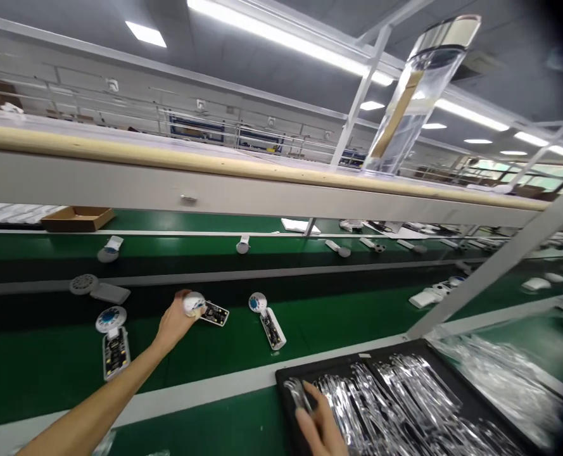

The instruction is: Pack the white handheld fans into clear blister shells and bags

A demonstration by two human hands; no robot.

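Observation:
My left hand (179, 320) is closed round the round white head of a handheld fan (216, 314), over the green conveyor belt. Its handle points right, with a dark circuit board exposed. On the belt lie two similar open fans, one to the left (114, 345) and one to the right (272, 326), both with blue-centred heads. My right hand (323, 421) is at the near left corner of a black tray (281, 375) filled with shiny clear plastic parts (380, 405). Thumb and forefinger pinch one clear plastic part (296, 391); its lower end is hidden.
A shelf with a wooden edge (167, 152) crosses above the belts, bearing a tall clear container (404, 107). A slanted white post (480, 278) stands behind the tray. More fans (243, 244) lie on the far belt. Clear plastic bags (504, 373) lie right of the tray.

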